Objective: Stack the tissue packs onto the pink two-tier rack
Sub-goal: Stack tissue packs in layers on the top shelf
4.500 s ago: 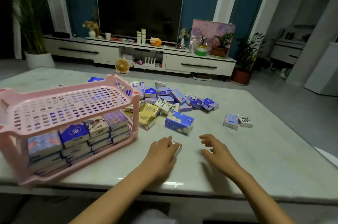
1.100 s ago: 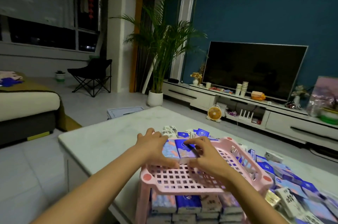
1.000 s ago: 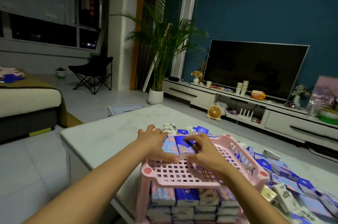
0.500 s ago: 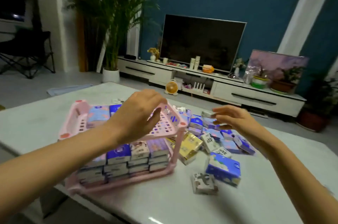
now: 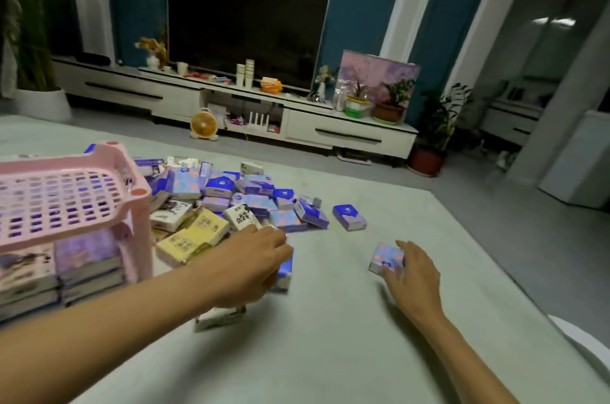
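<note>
The pink two-tier rack point(image 5: 66, 202) stands at the table's left. Its lower tier is packed with stacked tissue packs point(image 5: 66, 266), and the visible part of its top tier is bare. A loose pile of tissue packs point(image 5: 231, 202) lies right of the rack. My left hand point(image 5: 254, 261) curls over a blue tissue pack point(image 5: 284, 273) in front of the pile. A white pack point(image 5: 218, 318) lies under that wrist. My right hand point(image 5: 412, 276) grips a lavender tissue pack point(image 5: 385, 256) lying on the table further right.
One blue pack point(image 5: 349, 217) lies alone between the pile and my right hand. The pale marble table point(image 5: 330, 354) runs to an edge at the right. A TV and a low cabinet point(image 5: 330, 129) stand beyond the table.
My view swung right and down from the rack. Both hands dropped from above the rack to the table, the left onto a blue pack and the right onto a lavender pack.
</note>
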The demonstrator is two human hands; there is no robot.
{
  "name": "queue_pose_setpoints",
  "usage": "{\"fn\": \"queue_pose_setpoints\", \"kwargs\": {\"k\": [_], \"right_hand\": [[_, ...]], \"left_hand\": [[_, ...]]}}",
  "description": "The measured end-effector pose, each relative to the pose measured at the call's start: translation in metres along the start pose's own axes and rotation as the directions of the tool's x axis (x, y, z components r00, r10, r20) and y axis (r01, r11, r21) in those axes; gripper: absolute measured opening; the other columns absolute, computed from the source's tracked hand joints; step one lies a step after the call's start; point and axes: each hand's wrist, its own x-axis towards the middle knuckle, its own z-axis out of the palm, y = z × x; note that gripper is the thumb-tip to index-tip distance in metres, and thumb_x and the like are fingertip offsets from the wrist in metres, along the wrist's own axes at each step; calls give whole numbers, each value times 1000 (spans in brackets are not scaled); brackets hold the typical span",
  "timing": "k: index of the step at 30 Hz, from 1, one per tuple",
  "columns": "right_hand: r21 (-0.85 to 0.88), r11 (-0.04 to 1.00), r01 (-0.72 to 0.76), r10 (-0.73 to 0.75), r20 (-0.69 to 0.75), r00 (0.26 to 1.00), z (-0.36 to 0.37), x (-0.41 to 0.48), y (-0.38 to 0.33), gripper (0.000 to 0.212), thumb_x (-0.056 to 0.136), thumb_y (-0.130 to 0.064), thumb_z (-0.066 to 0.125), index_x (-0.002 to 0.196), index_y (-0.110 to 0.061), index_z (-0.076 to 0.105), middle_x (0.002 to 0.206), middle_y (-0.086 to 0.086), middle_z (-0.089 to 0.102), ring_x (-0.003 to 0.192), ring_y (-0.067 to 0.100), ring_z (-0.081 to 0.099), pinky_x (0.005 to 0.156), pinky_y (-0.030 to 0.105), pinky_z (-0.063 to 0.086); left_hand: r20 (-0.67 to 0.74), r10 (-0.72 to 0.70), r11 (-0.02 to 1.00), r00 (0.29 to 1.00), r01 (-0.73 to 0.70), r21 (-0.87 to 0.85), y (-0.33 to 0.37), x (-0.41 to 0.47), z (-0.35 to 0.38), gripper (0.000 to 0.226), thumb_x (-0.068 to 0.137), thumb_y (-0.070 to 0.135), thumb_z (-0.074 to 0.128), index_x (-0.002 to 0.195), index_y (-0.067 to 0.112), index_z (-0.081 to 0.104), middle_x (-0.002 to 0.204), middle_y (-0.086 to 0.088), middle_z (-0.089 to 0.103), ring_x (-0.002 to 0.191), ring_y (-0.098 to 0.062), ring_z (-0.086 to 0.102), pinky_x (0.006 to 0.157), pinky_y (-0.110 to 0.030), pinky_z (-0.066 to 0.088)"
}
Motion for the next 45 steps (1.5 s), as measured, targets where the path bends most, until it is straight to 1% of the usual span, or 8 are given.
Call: {"fn": "queue_pose_setpoints", "kwargs": {"k": [3,6,14,19,22,32,40,45], "right_hand": [[-96,989,111,-108,39,993,23,-4,-2,61,83,-46,36,134,-14,46,142,14,39,132,35,34,109,42,23],[-129,988,84,-75,77,994,35,-1,0,68,90,-51,39,146,-19,21,155,11,10,144,25,4,115,34,2],[129,957,258,-266,49,963,31,-2,-6,60,74,-52,40,120,-17,54,128,-2,51,121,21,45,93,20,30],[119,982,150,-166,140,976,37,3,3,97,62,-74,35,146,-30,19,153,-8,19,142,7,8,104,19,9],[140,985,105,-119,103,987,40,5,5,102,59,-75,36,146,-25,20,146,-9,32,135,9,25,102,17,14],[191,969,154,-163,33,986,35,3,5,77,68,-41,47,141,-25,30,125,-9,47,114,10,40,92,16,28],[193,973,127,-135,28,991,25,1,0,57,69,-20,67,122,-11,49,115,3,54,107,17,48,82,11,27],[113,982,149,-151,12,988,20,-10,-12,54,62,-37,46,104,-5,59,95,7,61,85,29,56,76,27,37]], "left_hand": [[14,-51,999,999,51,-2,-4,17,14,24,90,23,45,113,19,51,115,-1,50,105,-20,46,72,-26,23],[14,-157,983,987,158,-98,-6,39,21,32,94,27,42,124,21,46,126,2,46,116,-19,43,83,-27,31],[65,-427,857,902,427,-287,-20,118,71,50,92,32,49,137,15,36,142,-6,39,129,-24,34,104,-35,28],[105,-573,755,813,573,-319,-31,159,97,63,85,43,59,135,11,37,138,-12,40,125,-29,38,99,-41,36],[142,-647,670,749,648,-363,-36,171,114,65,81,46,63,130,11,39,131,-11,47,121,-30,43,97,-41,39],[77,-699,576,711,624,-529,-32,171,105,76,72,35,76,135,10,41,134,-15,39,125,-30,35,100,-35,33],[74,-486,604,871,396,-691,-21,105,11,65,72,16,77,128,21,47,123,-1,42,108,-14,46,84,-24,45],[57,-443,589,895,338,-734,-20,41,-71,58,73,2,74,123,23,52,116,4,47,103,-13,56,76,-25,56]]}}
